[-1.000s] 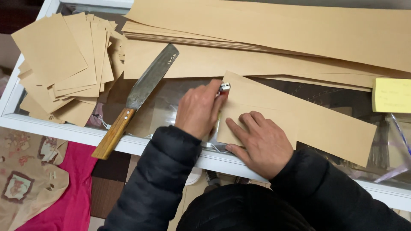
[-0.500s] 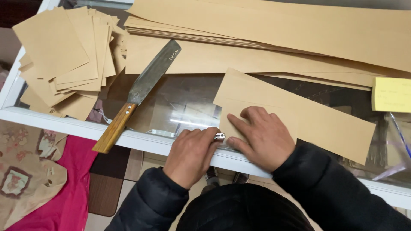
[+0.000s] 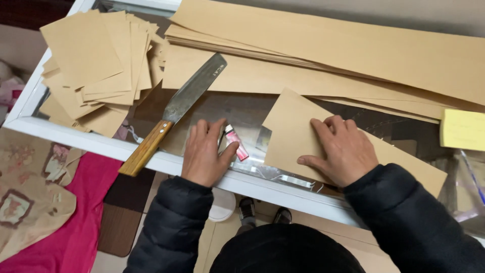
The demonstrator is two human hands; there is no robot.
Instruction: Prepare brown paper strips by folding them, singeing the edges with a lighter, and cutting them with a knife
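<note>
Both hands rest near the front edge of the glass surface. Left hand lies palm down with fingers loosely spread, and its thumb and forefinger pinch a small pink-and-white cutter that pokes out at about two o'clock from the knuckles. Right hand is flat and spread, pressing down on a tan paper strip whose cut near end sits under the fingers; the strip's long axis runs from ten o'clock to four o'clock, trailing off under the right sleeve toward the surface's right side. The cutter lies just beside the strip's left edge, at nine o'clock from the right hand, so the left hand is the nearer one to that edge, with only a narrow band of bare glass between them.

At eleven o'clock from the left hand lies a broad knife with a wooden handle, its handle overhanging the white front frame and its blade pointing to one o'clock. Beyond it at ten o'clock sits a loose pile of cut paper squares. Long paper sheets fill the far side from twelve to two o'clock. A yellow pad sits at three o'clock. Open glass shows only between the hands and just behind them; the front frame lies directly under both wrists
</note>
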